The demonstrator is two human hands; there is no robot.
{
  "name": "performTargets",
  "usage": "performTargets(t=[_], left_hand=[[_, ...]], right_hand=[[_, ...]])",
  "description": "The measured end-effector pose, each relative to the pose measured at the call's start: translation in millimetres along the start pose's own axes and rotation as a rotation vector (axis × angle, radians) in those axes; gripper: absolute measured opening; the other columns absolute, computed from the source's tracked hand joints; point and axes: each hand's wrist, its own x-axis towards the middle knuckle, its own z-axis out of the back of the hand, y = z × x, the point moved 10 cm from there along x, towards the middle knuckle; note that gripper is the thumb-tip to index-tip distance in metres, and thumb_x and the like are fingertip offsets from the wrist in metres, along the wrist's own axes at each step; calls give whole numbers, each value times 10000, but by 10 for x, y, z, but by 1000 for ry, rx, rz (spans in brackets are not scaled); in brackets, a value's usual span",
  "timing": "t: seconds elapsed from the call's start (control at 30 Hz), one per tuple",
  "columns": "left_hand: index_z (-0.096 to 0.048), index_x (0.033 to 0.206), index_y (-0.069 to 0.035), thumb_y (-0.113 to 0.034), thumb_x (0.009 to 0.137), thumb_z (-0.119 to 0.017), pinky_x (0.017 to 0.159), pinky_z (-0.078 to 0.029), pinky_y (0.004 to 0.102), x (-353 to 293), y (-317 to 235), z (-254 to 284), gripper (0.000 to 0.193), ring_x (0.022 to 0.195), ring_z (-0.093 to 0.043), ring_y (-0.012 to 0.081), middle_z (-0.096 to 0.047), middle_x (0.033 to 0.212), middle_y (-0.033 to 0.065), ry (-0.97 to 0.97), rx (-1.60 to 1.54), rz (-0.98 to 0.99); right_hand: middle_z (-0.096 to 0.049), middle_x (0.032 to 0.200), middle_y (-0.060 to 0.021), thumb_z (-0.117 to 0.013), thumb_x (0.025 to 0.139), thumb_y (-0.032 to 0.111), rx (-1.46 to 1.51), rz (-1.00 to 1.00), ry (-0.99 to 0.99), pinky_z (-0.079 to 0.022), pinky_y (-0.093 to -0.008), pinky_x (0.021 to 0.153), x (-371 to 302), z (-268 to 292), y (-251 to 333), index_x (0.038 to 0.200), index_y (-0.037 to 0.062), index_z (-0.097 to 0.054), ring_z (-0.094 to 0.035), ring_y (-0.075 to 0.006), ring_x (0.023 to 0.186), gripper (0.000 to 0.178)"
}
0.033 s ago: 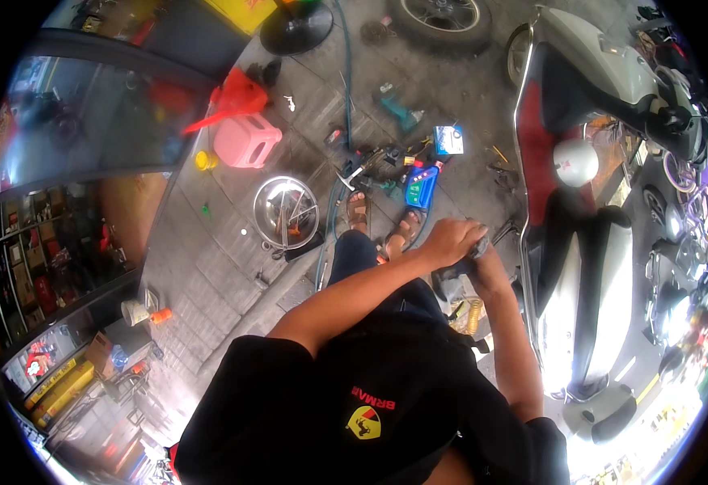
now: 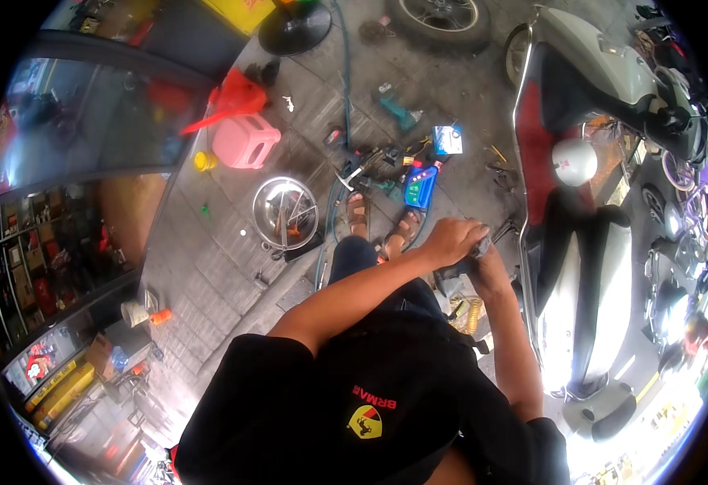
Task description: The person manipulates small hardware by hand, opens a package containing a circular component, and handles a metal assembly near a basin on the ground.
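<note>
Close together in front of my body, both hands are closed around a small greyish piece [image 2: 481, 245]. My left hand [image 2: 453, 242] is curled over it from the left side, knuckles up. Below and to its right, my right hand [image 2: 490, 271] grips the same piece, its fingers largely hidden. I cannot make out the piece's kind. Just under the hands is a dark mechanical part, and beside it shows a yellow coil spring [image 2: 473, 315]. Beyond my sandalled feet stands a blue bottle [image 2: 422, 187] on the pavement.
A scooter [image 2: 536, 153] stands close on the right. Ahead lie loose tools, a blue-and-white box [image 2: 448, 140], a teal power drill [image 2: 401, 113] and a wheel [image 2: 443, 40]. A metal bowl [image 2: 266, 229] with tools and a pink stool [image 2: 240, 141] are left; a hose [image 2: 346, 73] crosses the pavement.
</note>
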Motion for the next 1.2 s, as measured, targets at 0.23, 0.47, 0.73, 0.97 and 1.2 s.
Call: performTargets(t=[0.23, 0.47, 0.73, 0.97, 1.2], left_hand=[[-610, 796, -44, -356, 913, -508, 585, -432, 450, 102, -89, 262, 349, 685, -583, 391, -582, 687, 199, -24, 58, -63], [-597, 826, -20, -337, 916, -518, 578, -425, 432, -69, 543, 1326, 339, 679, -568, 414, -572, 691, 208, -333, 124, 103], [-619, 936, -32, -294, 892, -548, 700, -449, 399, 289, -70, 943, 274, 776, -588, 343, -622, 828, 168, -94, 12, -96], [-638, 905, -42, -202, 837, -622, 769, -456, 384, 232, -623, 1010, 175, 866, -596, 311, -633, 900, 139, 45, 134, -328], [-634, 845, -38, -159, 802, -649, 712, -460, 383, 397, -879, 1376, 130, 805, -593, 314, -611, 822, 134, -238, 254, -324]], right_hand=[[-575, 1097, -37, -617, 877, 156, 206, -27, -11, -457, -324, 906, 105, -176, 49, 1189, 79, -498, -565, -168, 1019, 342], [-563, 1154, -59, -588, 863, 209, 241, -21, -92, -440, -368, 878, 67, -447, 462, 1327, 73, -433, -530, -159, 1040, 507], [-668, 861, -140, -557, 847, 230, -1307, 285, 421, -481, -401, 760, 441, -446, 41, 935, 38, -673, -639, -261, 838, 241], [-646, 835, -75, -561, 896, 229, -740, 134, 224, -511, -271, 621, 225, -702, 594, 1117, 12, -592, -613, -138, 734, 311], [-628, 788, -44, -559, 920, 253, -715, 255, 57, -494, -249, 625, 32, -683, 1000, 1172, 63, -578, -594, -111, 710, 315]])
